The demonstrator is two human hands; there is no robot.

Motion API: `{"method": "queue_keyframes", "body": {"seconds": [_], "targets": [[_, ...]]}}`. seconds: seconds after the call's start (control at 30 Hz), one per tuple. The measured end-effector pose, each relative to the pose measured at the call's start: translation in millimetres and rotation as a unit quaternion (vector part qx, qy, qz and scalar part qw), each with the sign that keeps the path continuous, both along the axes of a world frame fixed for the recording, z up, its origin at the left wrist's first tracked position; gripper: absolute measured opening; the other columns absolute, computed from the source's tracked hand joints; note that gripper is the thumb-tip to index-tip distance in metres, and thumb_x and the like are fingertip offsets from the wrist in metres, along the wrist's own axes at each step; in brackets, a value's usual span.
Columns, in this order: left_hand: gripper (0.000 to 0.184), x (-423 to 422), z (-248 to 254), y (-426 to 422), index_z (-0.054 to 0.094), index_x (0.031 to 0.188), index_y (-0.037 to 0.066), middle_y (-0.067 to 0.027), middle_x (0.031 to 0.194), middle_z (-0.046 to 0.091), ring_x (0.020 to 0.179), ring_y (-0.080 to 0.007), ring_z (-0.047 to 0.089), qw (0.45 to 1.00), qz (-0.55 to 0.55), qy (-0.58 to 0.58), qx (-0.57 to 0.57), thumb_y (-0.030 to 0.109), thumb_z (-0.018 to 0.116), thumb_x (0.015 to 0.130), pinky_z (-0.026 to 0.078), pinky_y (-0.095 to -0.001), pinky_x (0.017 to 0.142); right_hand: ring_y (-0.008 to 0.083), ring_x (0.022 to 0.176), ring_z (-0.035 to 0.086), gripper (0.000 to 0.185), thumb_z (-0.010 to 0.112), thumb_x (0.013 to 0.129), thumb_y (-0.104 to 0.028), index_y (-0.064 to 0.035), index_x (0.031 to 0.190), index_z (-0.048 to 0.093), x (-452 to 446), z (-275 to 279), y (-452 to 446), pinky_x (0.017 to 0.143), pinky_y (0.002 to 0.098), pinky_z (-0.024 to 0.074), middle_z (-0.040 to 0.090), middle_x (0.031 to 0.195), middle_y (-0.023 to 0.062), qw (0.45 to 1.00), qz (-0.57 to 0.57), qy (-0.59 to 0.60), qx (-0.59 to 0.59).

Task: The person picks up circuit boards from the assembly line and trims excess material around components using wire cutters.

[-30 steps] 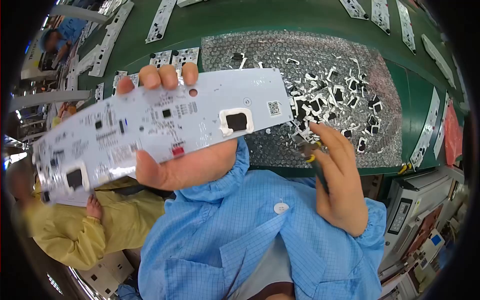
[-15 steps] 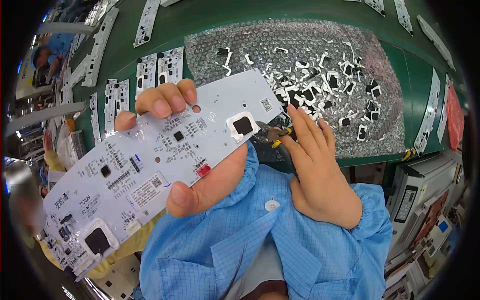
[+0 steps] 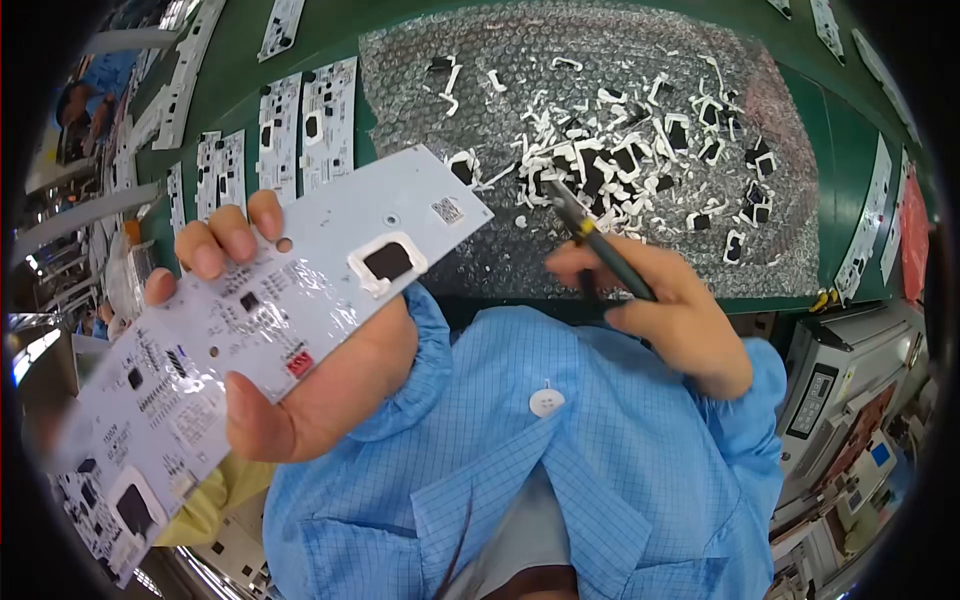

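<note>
Green worktop [image 3: 340, 25] and clear bubble wrap [image 3: 420, 110] lie beyond the 2 grips on my feed, with a heap of black and white scraps [image 3: 600, 170] ahead of the right. I have the left hand [image 3: 345, 385] grasping a long, flat, white printed circuit board [image 3: 330, 220], its long axis slanting from that grip's lower left to its upper right. My right hand [image 3: 670, 310], clasping a dark-handled metal hand tool with yellow bands [image 3: 615, 260], sits well right of the board, tool pointing away up-left, contact with scraps unclear.
</note>
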State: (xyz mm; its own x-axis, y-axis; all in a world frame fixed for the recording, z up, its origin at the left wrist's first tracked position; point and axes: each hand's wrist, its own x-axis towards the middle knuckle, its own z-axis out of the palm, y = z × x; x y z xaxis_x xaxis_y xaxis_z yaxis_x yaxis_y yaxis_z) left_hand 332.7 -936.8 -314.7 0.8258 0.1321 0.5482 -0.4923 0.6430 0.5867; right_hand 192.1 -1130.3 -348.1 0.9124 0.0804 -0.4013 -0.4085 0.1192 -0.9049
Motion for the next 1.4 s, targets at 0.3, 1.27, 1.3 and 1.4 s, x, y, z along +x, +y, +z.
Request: {"method": "queue_keyframes", "body": {"seconds": [0.3,1.27,1.3,1.4], "targets": [[0.055,6.6,-17.8,17.2,0.047,0.113,0.005,-0.016,0.098,0.048,0.088,-0.0259,0.047,0.998,0.012,0.052,0.024,0.031,0.063,0.067,0.038,-0.0433,0.081,0.0304,0.122,0.058,0.057,0.052,0.065,-0.004,0.0044,0.12,0.062,28.3,-41.5,-11.4,0.101,0.0392,0.0461,0.056,0.134,0.0229,0.985,-0.104,-0.036,0.131],[0.064,-23.5,-62.3,-5.0,0.046,0.124,0.011,-0.0114,0.101,0.046,0.094,-0.0232,0.043,0.989,-0.101,0.023,0.103,0.026,0.07,0.067,0.032,-0.0393,0.088,0.0511,0.134,0.032,0.063,0.059,0.064,0.007,0.0143,0.125,0.045,-9.3,5.8,54.0,0.115,0.0529,0.025,0.026,0.147,0.0362,0.916,0.179,-0.087,-0.347],[0.064,-23.8,-61.8,-5.6,0.046,0.124,0.011,-0.0112,0.102,0.046,0.094,-0.0231,0.043,0.988,-0.111,0.018,0.106,0.025,0.071,0.066,0.031,-0.0388,0.087,0.0526,0.133,0.032,0.062,0.061,0.065,0.004,0.016,0.124,0.044,-9.1,6.3,54.5,0.115,0.0535,0.025,0.027,0.145,0.038,0.905,0.188,-0.097,-0.369],[0.063,-25.6,-60.2,-8.0,0.047,0.123,0.012,-0.0109,0.102,0.046,0.094,-0.0231,0.043,0.988,-0.109,0.032,0.106,0.025,0.071,0.066,0.031,-0.0386,0.087,0.053,0.131,0.034,0.064,0.063,0.065,0.0,0.0198,0.122,0.042,-7.4,8.0,56.6,0.114,0.0524,0.0278,0.031,0.14,0.0379,0.886,0.218,-0.092,-0.399]]}}
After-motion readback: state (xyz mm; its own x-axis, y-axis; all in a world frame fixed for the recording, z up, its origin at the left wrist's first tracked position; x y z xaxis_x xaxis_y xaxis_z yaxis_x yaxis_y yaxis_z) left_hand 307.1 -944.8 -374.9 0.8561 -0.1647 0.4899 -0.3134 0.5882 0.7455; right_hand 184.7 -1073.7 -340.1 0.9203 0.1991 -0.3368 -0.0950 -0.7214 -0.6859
